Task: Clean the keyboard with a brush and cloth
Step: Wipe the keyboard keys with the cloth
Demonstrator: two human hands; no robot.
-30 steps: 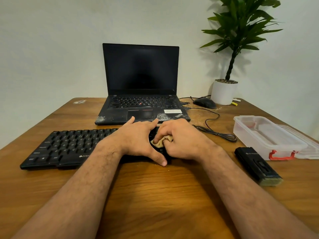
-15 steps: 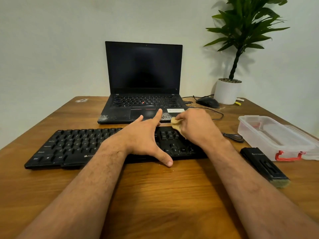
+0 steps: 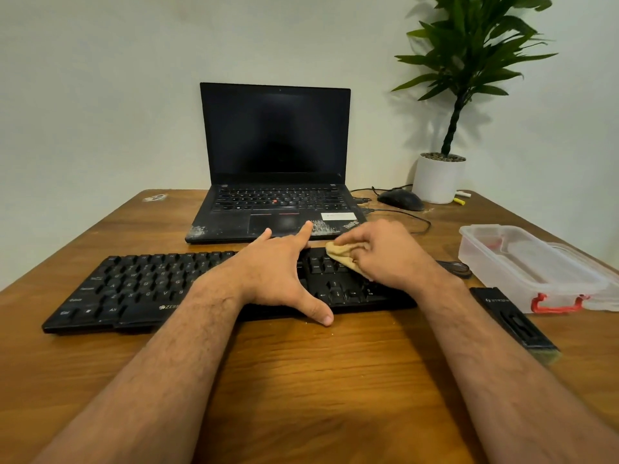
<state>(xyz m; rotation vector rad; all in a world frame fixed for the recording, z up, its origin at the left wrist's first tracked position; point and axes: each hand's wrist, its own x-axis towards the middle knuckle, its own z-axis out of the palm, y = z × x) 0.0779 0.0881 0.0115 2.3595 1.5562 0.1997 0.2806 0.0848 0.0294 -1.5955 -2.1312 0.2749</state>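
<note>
**A:** What is your right hand (image 3: pixel 382 252) doing?

**B:** Your fingers are curled round a small tan cloth (image 3: pixel 341 257). You hold it down on the far right part of the black keyboard (image 3: pixel 140 286). A corner of the cloth sticks out to the left of your grip, over the top row of keys.

**A:** And your left hand (image 3: pixel 278 272)?

**B:** It lies flat on the keyboard, just left of the cloth. The fingers are straight and spread. Your thumb reaches over the near edge and touches the wooden table (image 3: pixel 301 380). It holds nothing.

**A:** Where is the brush (image 3: pixel 512 321)?

**B:** It lies on the table to the right of your cloth hand, close to your right arm. It is black, and its pale bristles point toward you. No hand touches it.

**A:** What else is near your grip?

**B:** Just behind the cloth sits an open laptop (image 3: pixel 274 162) with a dark screen. Farther right is a clear plastic box (image 3: pixel 532 269) with a red clip. Behind that are a black mouse (image 3: pixel 400 199) and a plant in a white pot (image 3: pixel 438 177).
</note>
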